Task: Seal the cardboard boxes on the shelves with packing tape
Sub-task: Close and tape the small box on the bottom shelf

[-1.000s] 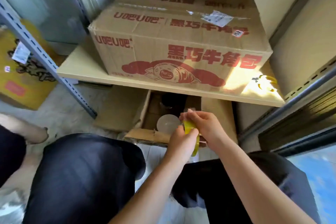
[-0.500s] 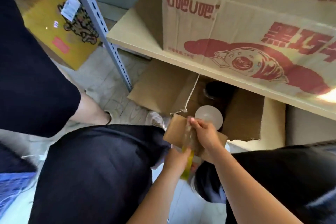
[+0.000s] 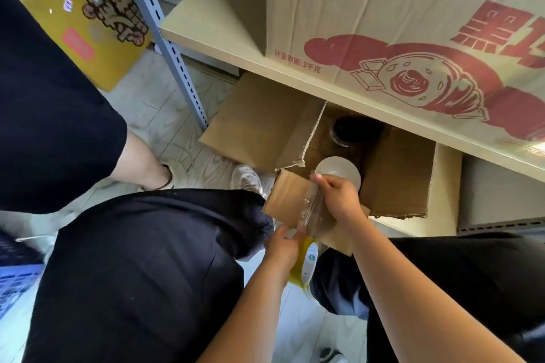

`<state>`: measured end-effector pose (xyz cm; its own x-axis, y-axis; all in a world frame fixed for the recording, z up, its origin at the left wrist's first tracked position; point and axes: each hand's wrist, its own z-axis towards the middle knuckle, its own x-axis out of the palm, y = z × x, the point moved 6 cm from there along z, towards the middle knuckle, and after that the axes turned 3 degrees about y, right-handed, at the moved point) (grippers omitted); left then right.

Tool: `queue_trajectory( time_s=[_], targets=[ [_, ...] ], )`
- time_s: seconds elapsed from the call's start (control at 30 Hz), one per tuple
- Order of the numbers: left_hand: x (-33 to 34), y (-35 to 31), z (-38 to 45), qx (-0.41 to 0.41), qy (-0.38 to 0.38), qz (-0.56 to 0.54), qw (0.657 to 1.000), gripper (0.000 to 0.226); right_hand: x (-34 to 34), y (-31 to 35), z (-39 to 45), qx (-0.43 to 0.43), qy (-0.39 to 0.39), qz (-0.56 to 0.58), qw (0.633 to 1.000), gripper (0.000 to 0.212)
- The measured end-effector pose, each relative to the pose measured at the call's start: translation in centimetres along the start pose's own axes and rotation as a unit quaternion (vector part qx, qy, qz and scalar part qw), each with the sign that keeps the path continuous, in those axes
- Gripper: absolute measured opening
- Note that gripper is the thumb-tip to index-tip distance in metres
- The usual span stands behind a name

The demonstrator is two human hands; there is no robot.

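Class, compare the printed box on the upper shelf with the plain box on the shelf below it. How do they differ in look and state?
1. The printed box carries red lettering and a croissant picture; the plain box is bare brown cardboard.
2. The printed box's visible faces look closed; the plain box stands open, flaps spread, a jar and white lid visible inside.
3. The right hand stretches clear tape over the plain box's near flap; nothing touches the printed box.

Both are cardboard.

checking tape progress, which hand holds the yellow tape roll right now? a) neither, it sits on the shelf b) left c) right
b: the left hand grips the yellow tape roll low, while the right hand pinches the clear tape strip pulled up over the open box's flap.
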<state>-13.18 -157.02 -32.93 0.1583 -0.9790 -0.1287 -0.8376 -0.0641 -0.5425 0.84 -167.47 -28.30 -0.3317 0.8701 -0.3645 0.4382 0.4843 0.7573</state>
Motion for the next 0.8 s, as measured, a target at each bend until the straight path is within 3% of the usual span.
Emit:
queue_trajectory(
  time_s=[0.1,0.3,0.47,0.57,0.63,0.73,0.8],
  targets=[
    [-0.6,-0.3,-0.4,0.011,-0.014,-0.07,0.997,0.016,0.0,-0.4,0.8,0.001,-0.003,-0.083,0.997,0.03],
    [-1.1,-0.8,-1.4,0.075,-0.08,-0.015,0.994,0.017,-0.1,-1.3,1.3,0.068,-0.028,-0.243,0.967,0.053],
    [-0.9,-2.0,-2.7,0.14,-0.105,0.019,0.984,0.016,-0.8,-1.1,0.3,0.112,-0.038,-0.424,0.898,0.096],
    [-0.8,-2.3,-3.3,0.166,-0.088,-0.002,0.982,0.018,-0.6,0.5,0.2,-0.026,-0.101,-0.387,0.916,0.076],
    [-0.7,-2.4,-3.7,0.176,-0.074,-0.009,0.982,0.023,-0.2,1.1,1.0,-0.09,-0.084,-0.366,0.923,0.051],
    [-0.7,-2.5,-4.3,0.193,-0.032,-0.034,0.98,0.025,-0.2,0.0,3.1,0.023,0.035,-0.299,0.953,0.031],
    [-0.5,-2.8,-4.6,0.198,0.012,-0.046,0.979,0.027,-1.2,0.8,3.4,0.006,0.018,-0.349,0.937,0.024]
  ],
)
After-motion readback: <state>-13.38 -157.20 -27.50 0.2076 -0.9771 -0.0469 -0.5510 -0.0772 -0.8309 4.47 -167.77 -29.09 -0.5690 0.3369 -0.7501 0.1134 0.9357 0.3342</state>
